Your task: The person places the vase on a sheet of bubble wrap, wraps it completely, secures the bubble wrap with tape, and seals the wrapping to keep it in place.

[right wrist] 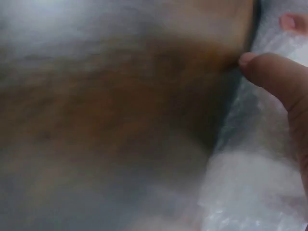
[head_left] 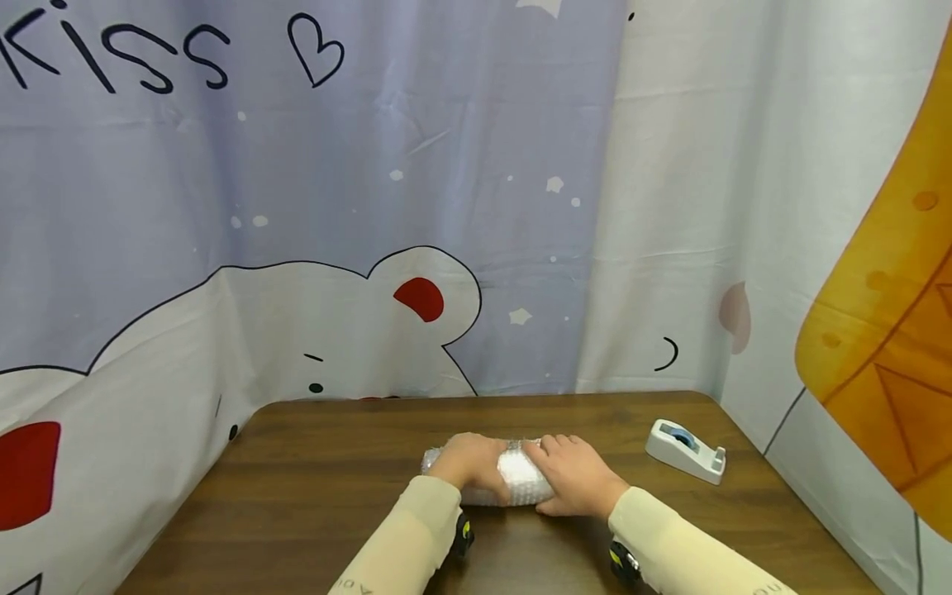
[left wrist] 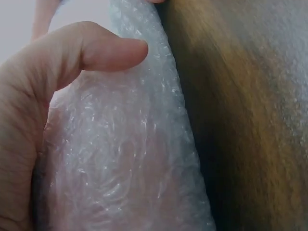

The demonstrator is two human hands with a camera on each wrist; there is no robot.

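Overall, we see a printed curtain (head_left: pixel 446 165) hanging across the far side and down both flanks, with a wood-grain tabletop (head_left: pixel 335 463) in front of it. Two cream sleeves (head_left: pixel 405 537) reach in from the near edge. On the tabletop, a little right of centre, lies a bubble-wrapped bundle (head_left: pixel 523 479), its long axis running left to right; we cannot tell what is inside. It lies directly under both hands, so neither is nearer: the left hand (head_left: pixel 472 467) grips it toward its left end, which pokes out beyond, and the right hand (head_left: pixel 583 479) holds its right end. Each has its thumb on the near side and its fingers over the far side, leaving a shiny strip of wrap bare between them. Well to the right, apart from the bundle and nearer the right hand, we find a white tape dispenser (head_left: pixel 684 459) carrying a bluish tape roll (head_left: pixel 680 436).
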